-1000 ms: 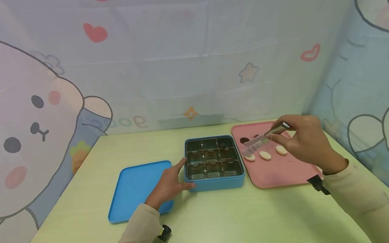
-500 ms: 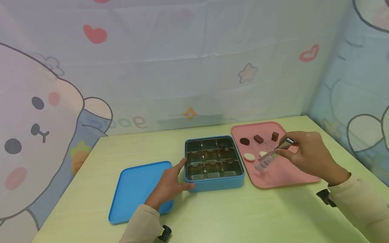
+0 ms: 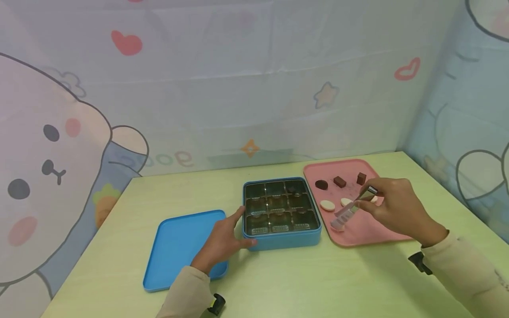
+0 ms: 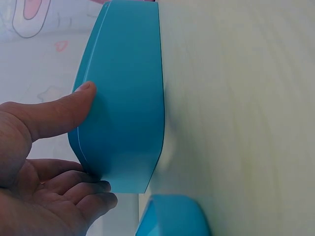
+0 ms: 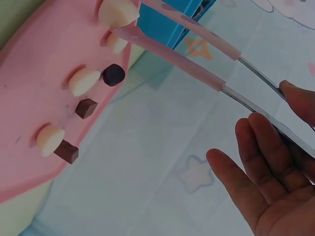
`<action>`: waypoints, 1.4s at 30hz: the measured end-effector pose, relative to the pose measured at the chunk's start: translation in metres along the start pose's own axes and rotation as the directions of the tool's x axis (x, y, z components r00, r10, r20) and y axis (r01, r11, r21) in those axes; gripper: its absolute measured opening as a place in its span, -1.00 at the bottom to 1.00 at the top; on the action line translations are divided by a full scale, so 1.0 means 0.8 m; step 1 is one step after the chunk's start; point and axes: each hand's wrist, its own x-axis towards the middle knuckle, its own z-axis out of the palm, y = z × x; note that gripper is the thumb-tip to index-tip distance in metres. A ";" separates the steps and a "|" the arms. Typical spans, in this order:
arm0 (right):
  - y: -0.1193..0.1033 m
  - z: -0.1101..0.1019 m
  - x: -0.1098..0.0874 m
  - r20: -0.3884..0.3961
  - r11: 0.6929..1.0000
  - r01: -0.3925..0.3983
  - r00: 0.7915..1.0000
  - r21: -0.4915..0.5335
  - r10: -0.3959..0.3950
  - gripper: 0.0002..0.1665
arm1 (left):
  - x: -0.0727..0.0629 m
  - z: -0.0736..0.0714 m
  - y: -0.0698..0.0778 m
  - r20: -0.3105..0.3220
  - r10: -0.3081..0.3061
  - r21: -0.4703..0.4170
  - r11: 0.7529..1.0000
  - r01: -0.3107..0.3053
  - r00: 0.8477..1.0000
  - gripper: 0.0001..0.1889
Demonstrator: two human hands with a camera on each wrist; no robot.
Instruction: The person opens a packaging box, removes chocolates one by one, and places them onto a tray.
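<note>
My left hand holds the near left corner of a blue box, thumb on its front wall and fingers at its left side. A clear divided insert lines the box, and a dark piece sits in its back right compartment. Metal tongs with translucent pinkish tips are gripped in my right hand. Their tips reach down to the near left of the pink tray. In the right wrist view, a white chocolate piece lies at the tips; whether they pinch it I cannot tell.
On the tray lie other white oval pieces, a dark round chocolate and two brown blocks. A blue lid lies left of the box, partly beneath my left forearm. Printed cloth hangs behind the table.
My right hand has brought the tongs from above the left white piece to the near left of the tray. My left hand has stayed on the box.
</note>
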 end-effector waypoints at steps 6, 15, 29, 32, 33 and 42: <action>0.003 0.003 -0.002 -0.005 1.000 -0.020 1.000 0.002 0.020 -0.65 | 0.000 0.000 0.000 -0.004 0.001 0.006 1.000 -0.001 1.000 -0.01; 0.008 -0.003 -0.007 0.065 0.991 -0.132 0.989 0.010 0.131 -0.74 | 0.001 0.000 0.000 -0.001 -0.002 -0.001 1.000 0.002 1.000 -0.01; 0.008 -0.014 -0.003 -0.002 0.981 -0.169 0.985 0.099 0.170 -0.76 | 0.001 0.001 -0.001 -0.003 0.003 0.001 1.000 -0.003 1.000 -0.01; 0.008 -0.017 0.000 -0.026 0.979 -0.168 0.985 0.111 0.172 -0.76 | 0.000 0.001 -0.001 -0.002 0.003 -0.005 1.000 -0.003 1.000 -0.01; 0.008 -0.018 0.001 -0.039 0.979 -0.169 0.984 0.114 0.174 -0.76 | 0.000 0.001 -0.001 -0.001 0.003 -0.009 1.000 -0.003 1.000 -0.02; 0.000 -0.016 0.012 -0.150 0.957 -0.200 0.961 0.211 0.234 -0.78 | -0.001 0.000 0.000 -0.001 0.013 -0.007 1.000 -0.013 1.000 -0.01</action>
